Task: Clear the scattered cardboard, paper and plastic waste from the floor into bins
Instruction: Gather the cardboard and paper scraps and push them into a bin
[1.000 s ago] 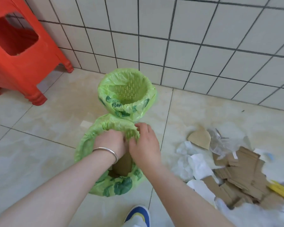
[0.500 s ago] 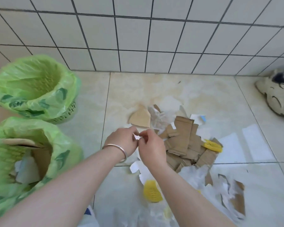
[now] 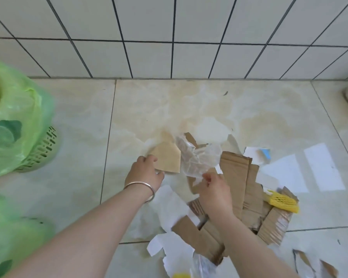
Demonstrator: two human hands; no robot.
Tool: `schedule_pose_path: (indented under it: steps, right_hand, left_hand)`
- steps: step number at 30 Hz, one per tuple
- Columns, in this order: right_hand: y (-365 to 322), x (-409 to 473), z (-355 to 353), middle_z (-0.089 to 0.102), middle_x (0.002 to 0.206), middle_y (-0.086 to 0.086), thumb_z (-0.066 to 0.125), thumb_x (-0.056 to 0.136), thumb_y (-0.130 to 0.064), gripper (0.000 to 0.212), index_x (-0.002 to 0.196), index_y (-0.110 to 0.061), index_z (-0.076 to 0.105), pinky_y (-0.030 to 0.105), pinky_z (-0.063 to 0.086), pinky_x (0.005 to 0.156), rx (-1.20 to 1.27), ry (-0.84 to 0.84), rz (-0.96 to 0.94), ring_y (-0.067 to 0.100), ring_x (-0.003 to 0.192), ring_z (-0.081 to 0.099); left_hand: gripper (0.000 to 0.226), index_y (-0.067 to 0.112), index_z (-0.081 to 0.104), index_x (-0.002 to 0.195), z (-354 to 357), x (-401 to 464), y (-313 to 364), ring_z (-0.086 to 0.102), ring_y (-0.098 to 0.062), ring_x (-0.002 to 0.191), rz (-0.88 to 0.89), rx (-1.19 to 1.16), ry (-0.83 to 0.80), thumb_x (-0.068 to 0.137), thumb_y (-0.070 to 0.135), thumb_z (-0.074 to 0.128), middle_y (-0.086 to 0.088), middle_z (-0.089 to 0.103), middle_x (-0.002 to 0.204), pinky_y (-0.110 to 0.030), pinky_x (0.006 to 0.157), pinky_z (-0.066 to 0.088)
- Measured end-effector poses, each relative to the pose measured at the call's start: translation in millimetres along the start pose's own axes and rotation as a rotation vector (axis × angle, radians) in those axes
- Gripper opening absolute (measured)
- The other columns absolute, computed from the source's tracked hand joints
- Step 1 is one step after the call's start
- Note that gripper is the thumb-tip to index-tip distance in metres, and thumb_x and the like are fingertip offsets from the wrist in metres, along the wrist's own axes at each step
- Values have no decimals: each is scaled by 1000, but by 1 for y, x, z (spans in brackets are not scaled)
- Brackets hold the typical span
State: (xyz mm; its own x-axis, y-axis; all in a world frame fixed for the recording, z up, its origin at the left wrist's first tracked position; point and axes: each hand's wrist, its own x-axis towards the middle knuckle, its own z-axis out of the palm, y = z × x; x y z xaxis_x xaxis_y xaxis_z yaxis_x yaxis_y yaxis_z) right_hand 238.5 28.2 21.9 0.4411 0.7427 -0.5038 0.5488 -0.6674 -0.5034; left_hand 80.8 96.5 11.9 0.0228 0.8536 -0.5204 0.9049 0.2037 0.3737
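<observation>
Flat tan house-shaped cardboard scrap lies on the floor tile at the pile's far-left edge; left hand grips its near corner. Beside it, crumpled clear plastic film, its lower edge pinched by right hand. Pickup step. Next, probably: lift both and carry them left to the green-bagged basket bin.

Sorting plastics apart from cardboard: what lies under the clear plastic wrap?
The clear plastic wrap, pinched by the right hand, overlaps the tan cardboard piece and brown cardboard strips. What lies beneath its crumpled middle cannot be seen clearly.
</observation>
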Motion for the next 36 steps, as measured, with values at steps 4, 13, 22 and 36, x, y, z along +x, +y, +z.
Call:
schedule_pose_path:
  steps: [4, 13, 22, 36]
  right_hand:
    - [5, 26, -10, 46, 129, 8, 40, 86, -1, 45, 129, -12, 50, 34, 38, 94, -77, 160, 87, 27, 119, 43]
    - [11, 59, -5, 42, 129, 11, 66, 82, -36, 59, 128, -9, 39, 36, 38, 99, -271, 101, 195, 29, 120, 45]
    - [1, 70, -13, 66, 86, 4, 66, 82, -35, 19, 79, -17, 62, 34, 53, 78, 170, -92, 307, 24, 86, 62]
    - [6, 15, -47, 61, 106, 12, 47, 94, -22, 24, 109, -6, 56, 25, 34, 52, 219, 133, 164, 19, 70, 49]
  left_hand:
    - [56, 24, 39, 136, 0, 30, 10, 35, -28, 128, 62, 108, 106, 84, 29, 59, -4, 36, 140, -36, 100, 39]
    - [80, 35, 21, 143, 13, 67, 29, 42, -27, 124, 231, 368, -33, 78, 38, 68, 3, 33, 143, -38, 94, 43]
    - [64, 19, 39, 134, 4, 58, 34, 55, -33, 114, 103, 73, 5, 79, 29, 71, -13, 61, 122, -36, 90, 45]
    - [27, 6, 61, 98, -13, -26, 10, 61, -33, 95, -16, -509, 103, 85, 29, 64, -14, 68, 99, -36, 80, 46]
